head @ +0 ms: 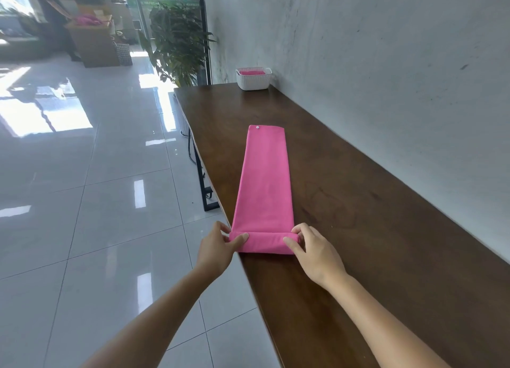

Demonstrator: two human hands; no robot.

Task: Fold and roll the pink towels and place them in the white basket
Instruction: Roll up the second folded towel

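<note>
Lower centre: the left hand (218, 246) and right hand (311, 251) pinch, fingers (292, 246) curled, the rolled near end of one pink towel (265, 180) on the worktop (358, 216). One white basket (254, 83), upper centre, holds pink cloth (251, 72).

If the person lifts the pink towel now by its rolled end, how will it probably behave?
Probably floppy: the pink towel lies flat as a thin folded strip, so the unrolled part would hang down. The small roll held by the left hand and right hand would likely loosen if released.
</note>
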